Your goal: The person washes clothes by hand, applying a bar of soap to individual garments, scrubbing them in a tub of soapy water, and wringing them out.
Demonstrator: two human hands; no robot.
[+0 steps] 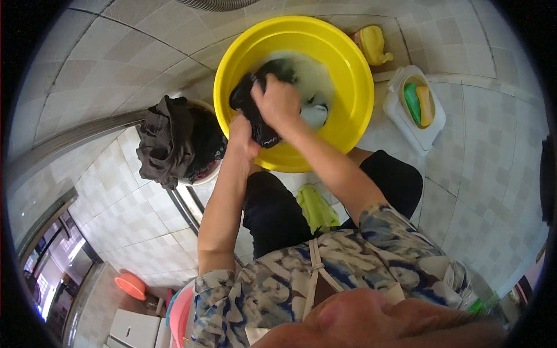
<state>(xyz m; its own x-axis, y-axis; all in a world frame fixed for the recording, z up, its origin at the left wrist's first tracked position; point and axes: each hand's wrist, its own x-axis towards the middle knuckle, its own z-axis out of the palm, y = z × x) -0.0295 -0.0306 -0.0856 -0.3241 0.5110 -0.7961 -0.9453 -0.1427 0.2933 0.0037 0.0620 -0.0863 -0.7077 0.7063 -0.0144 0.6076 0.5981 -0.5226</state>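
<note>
A wet black garment (262, 123) is bunched up at the left side of a large yellow basin (362, 110). My left hand (241, 132) is closed on its near left end, by the basin's rim. My right hand (277, 103) presses on the cloth from above with bent fingers, gripping it farther in. Cloudy, soapy water (316, 72) lies in the basin, and more dark fabric shows in it beyond my right hand. A pale, rounded patch (314, 116) sits at the water's near side; I cannot make out what it is.
Dark clothes (168, 142) overflow a tub left of the basin. A yellow bottle (374, 45) stands beyond its right rim. Farther right, a white container (415, 136) holds a green bar (412, 103) and a yellow bar (425, 105). Lime-green cloth (316, 209) lies between my legs.
</note>
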